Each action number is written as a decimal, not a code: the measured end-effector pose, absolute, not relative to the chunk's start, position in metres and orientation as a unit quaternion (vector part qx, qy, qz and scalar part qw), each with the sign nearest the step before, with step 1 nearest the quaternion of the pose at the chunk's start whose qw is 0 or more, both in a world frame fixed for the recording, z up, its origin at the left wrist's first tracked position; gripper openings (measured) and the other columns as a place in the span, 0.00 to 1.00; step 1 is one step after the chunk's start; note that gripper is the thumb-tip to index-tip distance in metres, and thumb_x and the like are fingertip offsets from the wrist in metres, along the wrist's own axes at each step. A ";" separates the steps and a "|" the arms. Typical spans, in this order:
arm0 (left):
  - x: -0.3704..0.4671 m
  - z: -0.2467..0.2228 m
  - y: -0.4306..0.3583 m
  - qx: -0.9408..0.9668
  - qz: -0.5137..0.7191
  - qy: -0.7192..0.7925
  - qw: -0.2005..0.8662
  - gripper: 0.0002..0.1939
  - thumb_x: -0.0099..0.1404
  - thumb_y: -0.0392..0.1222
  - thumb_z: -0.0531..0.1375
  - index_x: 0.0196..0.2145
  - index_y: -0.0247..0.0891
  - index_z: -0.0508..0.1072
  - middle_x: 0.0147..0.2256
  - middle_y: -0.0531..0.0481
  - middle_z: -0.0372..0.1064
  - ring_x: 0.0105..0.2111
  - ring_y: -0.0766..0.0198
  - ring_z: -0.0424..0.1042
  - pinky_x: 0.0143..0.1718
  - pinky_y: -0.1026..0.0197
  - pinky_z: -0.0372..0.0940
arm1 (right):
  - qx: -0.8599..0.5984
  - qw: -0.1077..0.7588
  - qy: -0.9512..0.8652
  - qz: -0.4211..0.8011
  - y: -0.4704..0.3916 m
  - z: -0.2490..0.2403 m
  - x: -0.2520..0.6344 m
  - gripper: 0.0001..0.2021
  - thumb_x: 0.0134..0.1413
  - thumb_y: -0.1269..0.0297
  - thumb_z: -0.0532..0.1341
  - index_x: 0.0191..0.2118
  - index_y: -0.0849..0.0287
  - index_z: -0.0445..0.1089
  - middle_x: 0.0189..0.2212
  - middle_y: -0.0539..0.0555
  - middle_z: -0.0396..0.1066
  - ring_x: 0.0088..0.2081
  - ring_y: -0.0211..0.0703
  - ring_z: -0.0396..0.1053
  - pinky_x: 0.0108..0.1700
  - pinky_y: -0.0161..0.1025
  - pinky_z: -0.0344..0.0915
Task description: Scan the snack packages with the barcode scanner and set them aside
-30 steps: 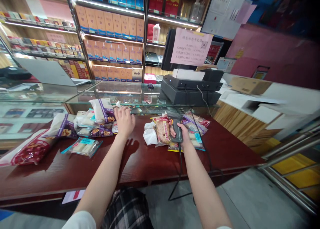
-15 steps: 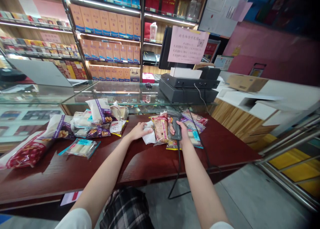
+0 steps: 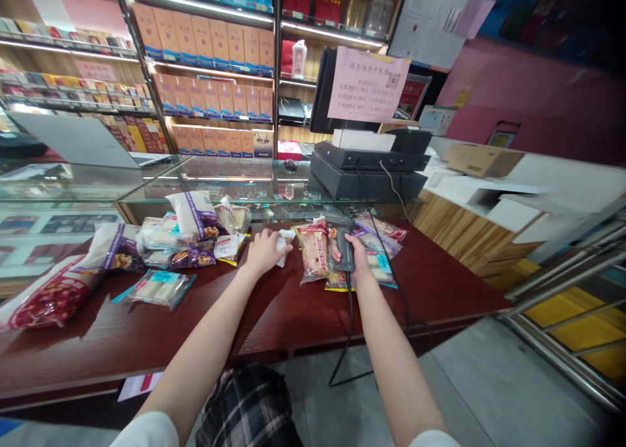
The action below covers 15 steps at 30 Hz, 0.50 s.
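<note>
My left hand [image 3: 265, 251] is closed on a small white packet [image 3: 285, 246], just above the dark red table. A black corded scanner [image 3: 345, 250] is in my right hand [image 3: 358, 257], with the fingers wrapped round it. Under and beside the scanner lie packaged foods: a red-and-clear bread packet [image 3: 313, 253] between my hands, and a blue-labelled packet [image 3: 382, 268] to the right. Left of my left hand is a pile of bags, with a white-and-purple bag [image 3: 192, 217] on top and a clear blue-edged packet [image 3: 159, 288] in front.
A large red-and-white bag [image 3: 53, 294] lies at the table's left. Behind the table [image 3: 278, 323] stand a glass counter [image 3: 220, 169] and a black register [image 3: 366, 176] with a monitor. The scanner's cable hangs over the front edge. Metal railings [image 3: 562, 343] are at the right.
My left hand has moved a little left with the white packet, away from the red-and-clear bread packet. My right hand and the scanner have stayed in place.
</note>
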<state>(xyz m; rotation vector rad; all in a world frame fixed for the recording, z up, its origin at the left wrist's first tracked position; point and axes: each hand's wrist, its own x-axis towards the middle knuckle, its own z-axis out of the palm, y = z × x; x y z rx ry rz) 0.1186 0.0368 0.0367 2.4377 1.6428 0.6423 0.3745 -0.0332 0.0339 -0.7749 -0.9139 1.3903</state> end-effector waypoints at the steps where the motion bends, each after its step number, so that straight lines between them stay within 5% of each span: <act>1: 0.120 0.036 0.034 0.811 0.182 0.552 0.066 0.28 0.61 0.55 0.59 0.55 0.39 0.68 0.54 0.35 0.62 0.53 0.40 0.63 0.50 0.42 0.61 | -0.333 0.607 -0.398 0.602 -0.033 0.035 0.374 0.19 0.53 0.51 0.55 0.43 0.60 0.67 0.13 0.45 0.57 0.16 0.38 0.55 0.19 0.34 0.52; 3: 0.123 0.034 0.029 0.810 0.155 0.563 0.042 0.35 0.55 0.57 0.64 0.56 0.37 0.66 0.57 0.31 0.58 0.55 0.35 0.60 0.51 0.38 0.59 | -0.331 0.608 -0.400 0.601 -0.034 0.036 0.373 0.18 0.53 0.51 0.55 0.42 0.59 0.68 0.13 0.45 0.57 0.16 0.38 0.54 0.19 0.34 0.52; 9: 0.119 0.030 0.035 0.778 0.205 0.593 0.005 0.30 0.60 0.47 0.59 0.58 0.33 0.64 0.54 0.26 0.60 0.54 0.33 0.62 0.49 0.40 0.61 | -0.344 0.606 -0.395 0.599 -0.034 0.038 0.372 0.19 0.52 0.51 0.55 0.43 0.59 0.67 0.13 0.46 0.57 0.16 0.38 0.54 0.19 0.34 0.49; 15: 0.104 0.021 0.065 0.680 0.362 0.588 0.246 0.23 0.61 0.42 0.56 0.53 0.35 0.68 0.47 0.33 0.70 0.51 0.43 0.69 0.52 0.44 0.61 | -0.340 0.603 -0.393 0.606 -0.033 0.036 0.373 0.20 0.52 0.52 0.54 0.46 0.59 0.67 0.14 0.46 0.58 0.16 0.38 0.54 0.20 0.33 0.49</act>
